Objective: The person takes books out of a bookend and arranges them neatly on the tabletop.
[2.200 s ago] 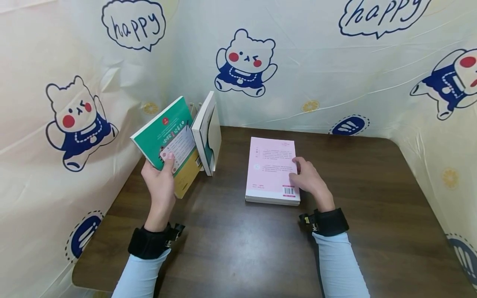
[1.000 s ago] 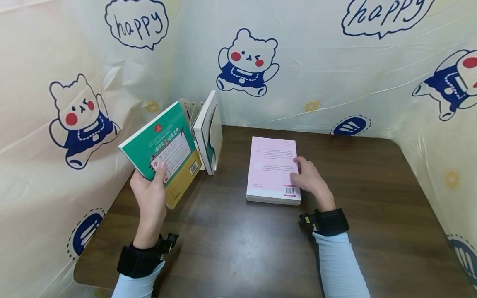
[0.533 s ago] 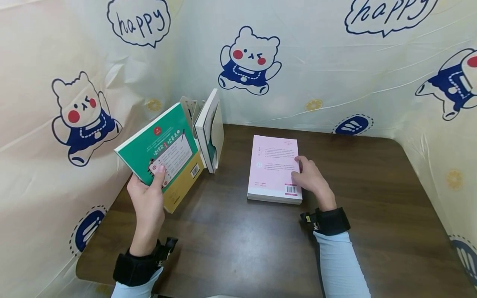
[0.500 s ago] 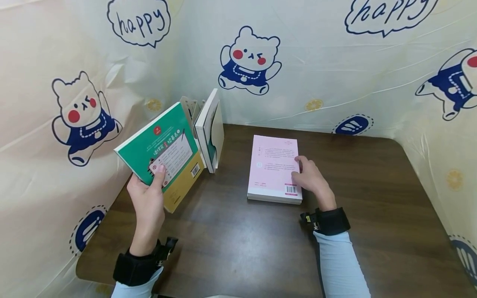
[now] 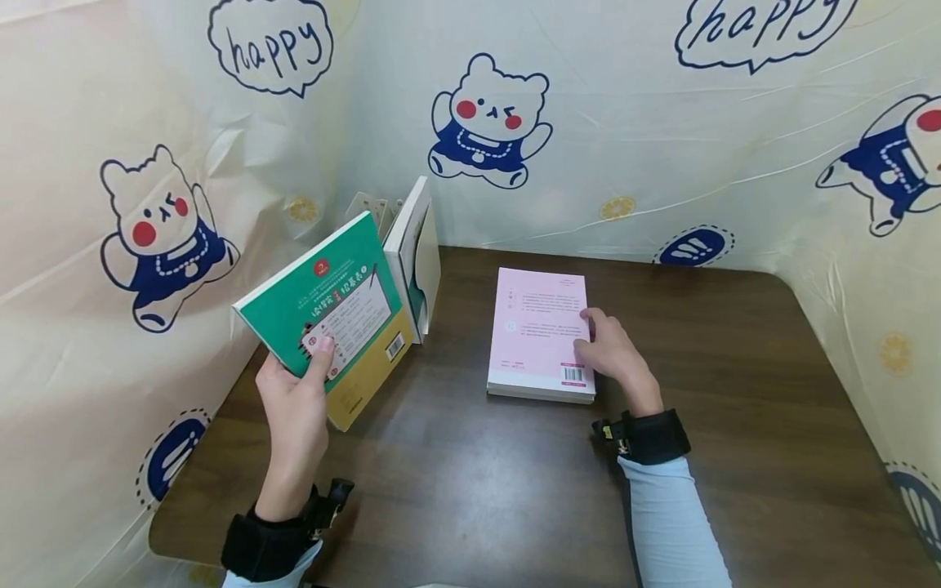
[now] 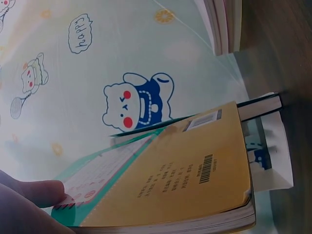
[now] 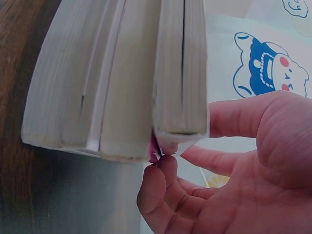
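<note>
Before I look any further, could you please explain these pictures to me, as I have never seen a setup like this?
There is no robot here, only a person using two bare hands and wearing a black band on each wrist. The wide picture comes from a camera worn on the head, looking forward and down. The two closer ones come from cameras worn on the left and right wrists.

The left hand holds a green-and-yellow book at a tilt. The right hand pinches the edge of a pink book, the top one of a stack lying on the brown table. What looks like a white holder stands just behind the held book. Around the table is a pale sheet printed with cartoon bears.
</note>
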`<state>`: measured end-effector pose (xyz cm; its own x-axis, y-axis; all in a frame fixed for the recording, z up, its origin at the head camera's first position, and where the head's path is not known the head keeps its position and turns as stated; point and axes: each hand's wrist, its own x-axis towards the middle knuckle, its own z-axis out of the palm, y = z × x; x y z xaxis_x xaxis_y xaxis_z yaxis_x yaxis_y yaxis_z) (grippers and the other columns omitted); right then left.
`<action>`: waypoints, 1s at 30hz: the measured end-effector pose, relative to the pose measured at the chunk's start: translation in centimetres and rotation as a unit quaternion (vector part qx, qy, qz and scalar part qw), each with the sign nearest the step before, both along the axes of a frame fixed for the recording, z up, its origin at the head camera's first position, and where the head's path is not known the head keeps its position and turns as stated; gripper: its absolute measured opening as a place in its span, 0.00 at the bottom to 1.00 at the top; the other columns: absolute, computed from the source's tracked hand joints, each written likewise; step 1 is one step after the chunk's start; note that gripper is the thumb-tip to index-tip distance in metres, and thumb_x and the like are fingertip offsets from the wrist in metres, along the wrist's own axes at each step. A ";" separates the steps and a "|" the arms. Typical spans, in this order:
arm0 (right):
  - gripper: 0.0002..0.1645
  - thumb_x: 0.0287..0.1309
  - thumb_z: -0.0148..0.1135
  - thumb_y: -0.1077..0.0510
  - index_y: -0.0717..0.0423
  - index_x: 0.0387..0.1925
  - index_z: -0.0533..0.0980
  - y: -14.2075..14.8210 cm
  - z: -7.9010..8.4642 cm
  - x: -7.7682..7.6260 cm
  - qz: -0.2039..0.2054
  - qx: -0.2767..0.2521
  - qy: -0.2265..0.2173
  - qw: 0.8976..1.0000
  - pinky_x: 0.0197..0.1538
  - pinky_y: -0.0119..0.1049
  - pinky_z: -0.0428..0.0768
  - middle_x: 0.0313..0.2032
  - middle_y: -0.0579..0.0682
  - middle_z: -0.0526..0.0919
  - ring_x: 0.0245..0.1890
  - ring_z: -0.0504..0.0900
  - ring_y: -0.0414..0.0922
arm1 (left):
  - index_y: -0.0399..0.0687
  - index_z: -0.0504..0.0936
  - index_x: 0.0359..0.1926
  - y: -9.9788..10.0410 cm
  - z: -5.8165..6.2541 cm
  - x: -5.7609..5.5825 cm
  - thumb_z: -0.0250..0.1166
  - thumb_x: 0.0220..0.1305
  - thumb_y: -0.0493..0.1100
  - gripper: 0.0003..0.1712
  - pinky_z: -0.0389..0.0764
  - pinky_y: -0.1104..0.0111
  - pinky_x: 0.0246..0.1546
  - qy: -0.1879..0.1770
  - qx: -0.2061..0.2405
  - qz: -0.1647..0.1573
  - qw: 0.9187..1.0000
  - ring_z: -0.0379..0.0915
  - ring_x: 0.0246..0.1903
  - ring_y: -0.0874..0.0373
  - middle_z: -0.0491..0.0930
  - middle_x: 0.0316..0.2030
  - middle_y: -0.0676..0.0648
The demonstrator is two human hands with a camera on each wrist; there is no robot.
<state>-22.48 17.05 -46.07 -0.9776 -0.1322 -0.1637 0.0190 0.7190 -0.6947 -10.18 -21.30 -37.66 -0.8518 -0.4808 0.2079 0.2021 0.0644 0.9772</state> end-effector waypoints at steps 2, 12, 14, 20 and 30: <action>0.41 0.69 0.58 0.58 0.65 0.77 0.55 0.0 0.1 0.0 0.001 0.000 0.001 1.000 0.68 0.71 0.71 0.72 0.74 0.64 0.62 0.71 0.68 | 0.50 0.77 0.70 0.2 0.0 0.1 0.63 0.75 0.38 0.25 0.73 0.40 0.66 -0.002 -0.003 -0.003 1.000 0.77 0.65 0.45 0.80 0.67 0.39; 0.41 0.69 0.58 0.57 0.65 0.77 0.56 -0.1 0.1 0.1 0.001 -0.001 0.000 1.000 0.69 0.70 0.71 0.72 0.74 0.64 0.62 0.70 0.68 | 0.49 0.77 0.70 0.8 -0.1 0.2 0.63 0.75 0.38 0.24 0.73 0.39 0.66 -0.008 0.002 -0.012 1.000 0.78 0.65 0.46 0.81 0.67 0.38; 0.40 0.69 0.58 0.58 0.65 0.77 0.56 -0.1 0.1 0.1 0.001 -0.004 0.001 1.000 0.69 0.70 0.71 0.72 0.74 0.64 0.62 0.70 0.67 | 0.49 0.77 0.69 0.9 -0.2 0.2 0.62 0.75 0.37 0.24 0.74 0.40 0.66 -0.006 0.002 -0.015 1.000 0.78 0.64 0.46 0.81 0.66 0.38; 0.40 0.70 0.58 0.58 0.65 0.77 0.56 0.0 0.1 0.1 0.002 -0.005 0.003 1.000 0.70 0.69 0.70 0.72 0.74 0.64 0.62 0.70 0.67 | 0.49 0.77 0.69 1.4 -0.4 0.1 0.61 0.76 0.38 0.23 0.75 0.40 0.65 -0.006 -0.010 -0.025 1.000 0.79 0.63 0.48 0.81 0.66 0.39; 0.40 0.69 0.58 0.57 0.65 0.77 0.56 0.0 0.0 0.0 0.002 -0.006 0.000 1.000 0.70 0.70 0.70 0.73 0.74 0.64 0.62 0.70 0.68 | 0.50 0.76 0.70 2.3 -0.8 -0.4 0.62 0.76 0.38 0.24 0.74 0.38 0.65 -0.006 -0.021 -0.043 0.999 0.78 0.64 0.45 0.81 0.66 0.40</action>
